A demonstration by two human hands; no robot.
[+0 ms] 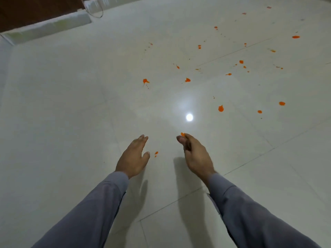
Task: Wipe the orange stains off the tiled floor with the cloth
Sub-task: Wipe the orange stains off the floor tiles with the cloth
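Grey sleeves (100, 208) lead to two bare hands over the tiled floor (71, 113). The left hand (133, 159) has a relaxed, empty grip; the right hand (194, 154) has loosely curled fingers holding nothing. Bright orange stains (220, 108) lie scattered as small blots beyond and right of both hands, one (156, 153) just beside the left thumb.

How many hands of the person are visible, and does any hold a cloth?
2. The left hand is low left of centre, fingers straight. The right hand is beside it, fingers loosely curled. Neither holds a cloth; none is in view.
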